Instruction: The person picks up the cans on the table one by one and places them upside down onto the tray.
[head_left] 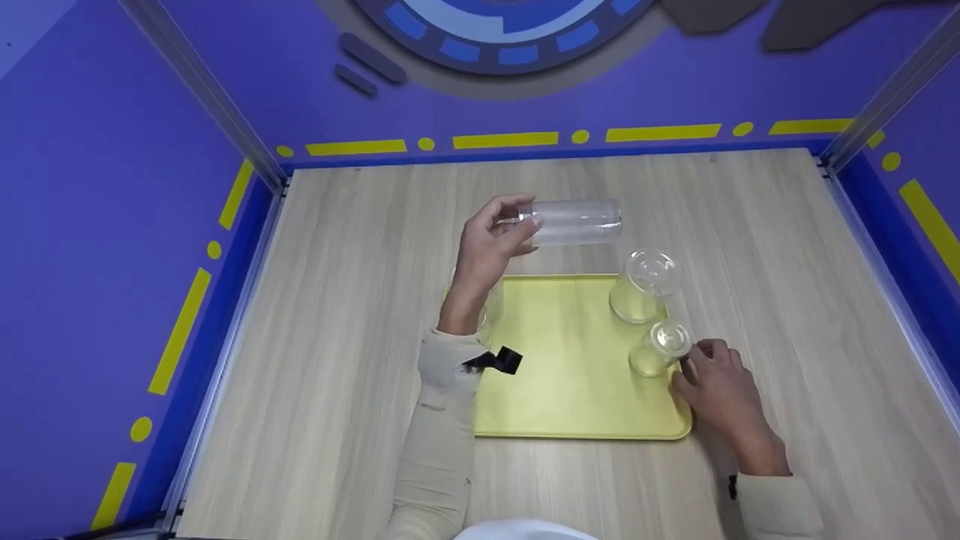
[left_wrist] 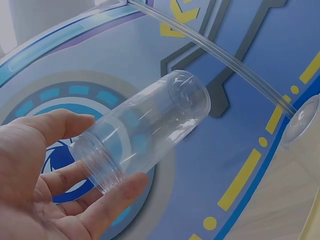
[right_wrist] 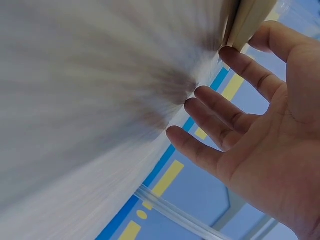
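L hand is wrapped round the neck of a clear screw-neck jar, on its side in the air past the far edge of the yellow tray, prob. b/c the neck is easy to grab. R hand has loose fingers apart at the tray's right rim, maybe to steady it. Big jar & small jar stand on the tray's right side, prob. upside down so they don't tip.

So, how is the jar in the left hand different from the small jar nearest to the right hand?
The held jar lies sideways in the air, while the small jar stands on the yellow tray. The left hand grips the held jar near one end; no hand grips the small jar. Both are clear and round.
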